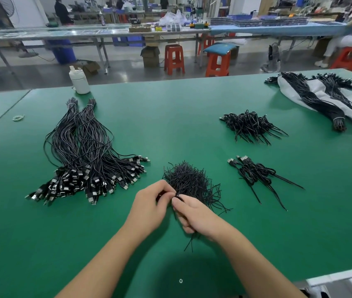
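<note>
Curled fingers hide most of the black wires; only ends poke out below the right hand, its grip closed round them. The left hand pinches their top beside the pile.

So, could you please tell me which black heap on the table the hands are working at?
The middle heap of short loose ties, right by the left hand and right hand; the others are longer cables, farther off.

The bench is plain green, the twist ties just beyond the left hand black, the USB cables to its left black with silver plugs, the bottle far beyond white.
</note>
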`<state>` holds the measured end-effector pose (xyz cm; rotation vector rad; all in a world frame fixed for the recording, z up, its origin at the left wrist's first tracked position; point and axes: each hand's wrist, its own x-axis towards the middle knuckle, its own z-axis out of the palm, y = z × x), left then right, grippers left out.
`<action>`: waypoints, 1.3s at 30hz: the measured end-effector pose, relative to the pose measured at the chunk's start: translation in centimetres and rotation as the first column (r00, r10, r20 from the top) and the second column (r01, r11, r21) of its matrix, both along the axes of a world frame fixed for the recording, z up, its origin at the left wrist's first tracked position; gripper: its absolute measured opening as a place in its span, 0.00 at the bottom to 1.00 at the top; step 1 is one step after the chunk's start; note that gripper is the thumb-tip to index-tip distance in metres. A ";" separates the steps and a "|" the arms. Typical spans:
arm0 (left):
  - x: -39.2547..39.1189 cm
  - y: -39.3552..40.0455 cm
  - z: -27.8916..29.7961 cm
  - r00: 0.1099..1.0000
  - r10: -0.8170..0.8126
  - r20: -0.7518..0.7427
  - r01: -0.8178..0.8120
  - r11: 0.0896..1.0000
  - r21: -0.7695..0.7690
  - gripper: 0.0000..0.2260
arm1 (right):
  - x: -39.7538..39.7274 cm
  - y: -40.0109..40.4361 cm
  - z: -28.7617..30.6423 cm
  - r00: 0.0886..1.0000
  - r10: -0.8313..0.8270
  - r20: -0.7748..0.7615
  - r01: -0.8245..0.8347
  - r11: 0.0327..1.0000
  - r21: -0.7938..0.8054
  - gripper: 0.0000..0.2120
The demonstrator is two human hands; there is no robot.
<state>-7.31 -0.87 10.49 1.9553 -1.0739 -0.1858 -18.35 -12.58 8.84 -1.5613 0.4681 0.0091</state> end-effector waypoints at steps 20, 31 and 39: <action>1.3 0.1 0.2 0.969 0.095 -0.228 -0.017 0.946 0.322 0.17 | -0.5 0.0 -0.9 0.963 0.186 -0.196 -0.214 0.082 -0.973 0.19; 0.9 0.1 0.2 0.987 -0.008 -0.159 0.083 0.880 0.468 0.12 | -0.4 -0.3 -0.8 0.947 0.203 -0.249 -0.256 0.011 -0.967 0.20; 1.0 0.1 1.2 0.989 -0.065 -0.134 0.127 0.839 0.529 0.06 | -0.1 0.1 -0.5 0.918 0.237 -0.318 -0.317 -0.045 -0.947 0.18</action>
